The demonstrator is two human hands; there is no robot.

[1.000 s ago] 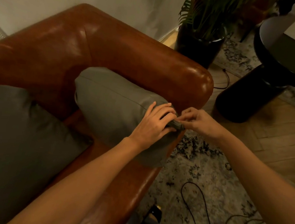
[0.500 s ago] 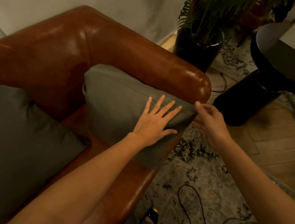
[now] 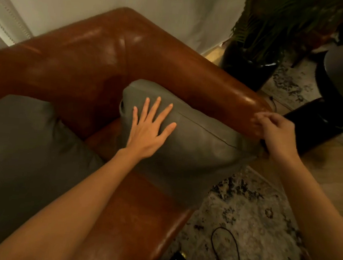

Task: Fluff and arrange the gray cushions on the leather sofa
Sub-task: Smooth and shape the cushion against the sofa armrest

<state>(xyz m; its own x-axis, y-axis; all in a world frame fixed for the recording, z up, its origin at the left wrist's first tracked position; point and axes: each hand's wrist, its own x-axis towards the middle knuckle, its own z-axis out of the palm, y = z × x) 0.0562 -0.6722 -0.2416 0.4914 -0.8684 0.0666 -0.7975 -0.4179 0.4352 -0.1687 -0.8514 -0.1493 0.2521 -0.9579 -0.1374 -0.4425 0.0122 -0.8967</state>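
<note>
A gray cushion (image 3: 198, 144) leans against the right armrest of the brown leather sofa (image 3: 102, 57). My left hand (image 3: 150, 128) lies flat on its upper left face with fingers spread and straight. My right hand (image 3: 276, 132) is at the cushion's right corner by the armrest end, fingers curled; it is blurred, and whether it grips the corner cannot be told. A second, darker gray cushion (image 3: 23, 150) lies on the seat at the left.
A potted plant in a dark pot (image 3: 253, 62) stands behind the armrest. A black round table base (image 3: 320, 126) sits on the wooden floor at the right. A patterned rug (image 3: 255, 224) with a black cable (image 3: 226, 250) lies in front of the sofa.
My left hand slid from the cushion's right corner to its upper left face and flattened. The right hand let go of the corner tip and shifted toward the armrest end. The cushion now leans on the armrest.
</note>
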